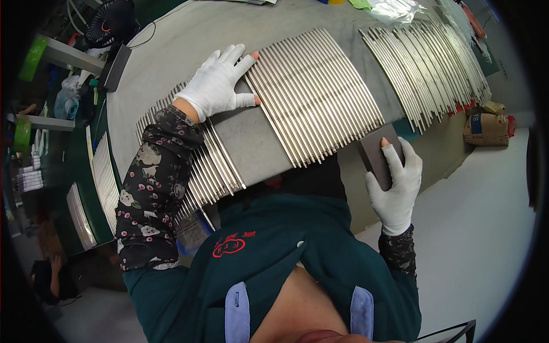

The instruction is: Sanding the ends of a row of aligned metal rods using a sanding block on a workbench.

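Metal rods (314, 97), slim and silvery, one batch: side by side on the grey desk (251, 143), in front of me. Left hand (216, 88), mine, white-gloved: fingers spread, tips at the batch's left edge. Right hand (398, 191), likewise gloved: fingers pinching a dark flat block (373, 157) at the batch's near right corner; contact with the rods, cannot tell. Further batches: one either side. Step in hand, in my judgement: evening the rod ends. Next move: probably a light, square push of the block, left fingers steadying.
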A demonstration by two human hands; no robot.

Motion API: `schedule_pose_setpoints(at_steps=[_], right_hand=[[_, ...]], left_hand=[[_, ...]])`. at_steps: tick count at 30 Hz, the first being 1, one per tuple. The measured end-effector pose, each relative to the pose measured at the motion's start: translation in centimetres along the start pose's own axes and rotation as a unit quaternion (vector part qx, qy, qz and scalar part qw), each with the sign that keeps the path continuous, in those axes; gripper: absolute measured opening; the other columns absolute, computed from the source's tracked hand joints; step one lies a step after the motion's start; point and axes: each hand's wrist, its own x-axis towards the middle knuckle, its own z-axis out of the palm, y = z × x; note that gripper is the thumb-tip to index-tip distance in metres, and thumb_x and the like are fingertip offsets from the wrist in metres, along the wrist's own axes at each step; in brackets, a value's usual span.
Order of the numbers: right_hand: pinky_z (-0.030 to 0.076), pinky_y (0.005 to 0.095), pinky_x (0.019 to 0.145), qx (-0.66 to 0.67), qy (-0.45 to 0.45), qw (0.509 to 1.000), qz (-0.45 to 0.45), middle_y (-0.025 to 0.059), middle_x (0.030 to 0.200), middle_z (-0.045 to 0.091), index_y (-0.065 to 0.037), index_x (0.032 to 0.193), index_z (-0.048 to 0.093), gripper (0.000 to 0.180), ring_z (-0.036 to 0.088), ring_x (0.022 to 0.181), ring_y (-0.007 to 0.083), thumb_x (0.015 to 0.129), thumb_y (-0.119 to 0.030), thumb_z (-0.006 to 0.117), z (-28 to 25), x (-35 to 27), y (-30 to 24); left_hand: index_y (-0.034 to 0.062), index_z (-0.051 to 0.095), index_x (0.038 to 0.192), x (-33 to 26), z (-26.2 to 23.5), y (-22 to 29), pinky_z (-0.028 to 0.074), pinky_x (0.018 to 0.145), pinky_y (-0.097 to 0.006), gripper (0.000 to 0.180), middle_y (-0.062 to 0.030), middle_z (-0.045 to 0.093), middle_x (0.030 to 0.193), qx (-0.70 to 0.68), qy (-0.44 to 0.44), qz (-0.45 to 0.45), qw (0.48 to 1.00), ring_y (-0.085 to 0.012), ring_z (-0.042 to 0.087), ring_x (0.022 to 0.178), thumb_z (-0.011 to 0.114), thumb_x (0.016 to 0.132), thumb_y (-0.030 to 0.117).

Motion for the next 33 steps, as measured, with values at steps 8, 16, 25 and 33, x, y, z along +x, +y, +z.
schedule_pose_setpoints(at_steps=[8, 16, 25, 33], right_hand=[[0.044, 0.0460, 0.092, 0.003, 0.003, 1.000, -0.010, 0.0189, 0.128, 0.049, -0.014, 0.126, 0.058, 0.066, 0.050, 0.110, 0.0362, 0.063, -0.014, 0.078, 0.1, 0.1, -0.4], [0.042, 0.0459, 0.092, 0.020, -0.037, 0.998, -0.049, 0.0205, 0.130, 0.047, -0.015, 0.125, 0.059, 0.069, 0.049, 0.110, 0.0371, 0.059, -0.019, 0.081, 0.5, -0.2, -3.0], [0.044, 0.0449, 0.085, -0.037, -0.040, 0.997, -0.056, 0.0203, 0.130, 0.047, -0.017, 0.124, 0.059, 0.066, 0.051, 0.107, 0.0354, 0.061, -0.023, 0.081, 2.3, -0.1, -5.8], [0.047, 0.0422, 0.077, -0.081, -0.034, 0.995, -0.046, 0.0224, 0.127, 0.047, -0.017, 0.123, 0.060, 0.059, 0.052, 0.103, 0.0348, 0.067, -0.022, 0.077, 4.1, 1.7, -7.3]], left_hand=[[0.0128, 0.038, 0.147, -0.7, 0.0, 0.6, 0.029, 0.115, -0.050, 0.081, -0.0167, 0.034, 0.151, 0.026, 0.058, 0.025, 0.998, -0.0369, 0.032, 0.139, 0.055, 0.086, 0.064], [0.0133, 0.036, 0.148, -2.3, -0.6, 2.9, 0.020, 0.114, -0.062, 0.079, -0.0190, 0.023, 0.158, -0.013, -0.031, 0.219, 0.975, -0.0400, 0.025, 0.144, 0.050, 0.088, 0.063], [0.0135, 0.033, 0.149, -2.6, 0.2, 3.2, 0.019, 0.114, -0.062, 0.083, -0.0196, 0.021, 0.158, -0.041, -0.015, 0.192, 0.980, -0.0413, 0.021, 0.145, 0.051, 0.087, 0.064], [0.0128, 0.034, 0.149, -2.6, 0.2, 3.4, 0.019, 0.115, -0.062, 0.086, -0.0196, 0.024, 0.157, -0.048, -0.001, 0.193, 0.980, -0.0418, 0.021, 0.144, 0.049, 0.085, 0.069]])
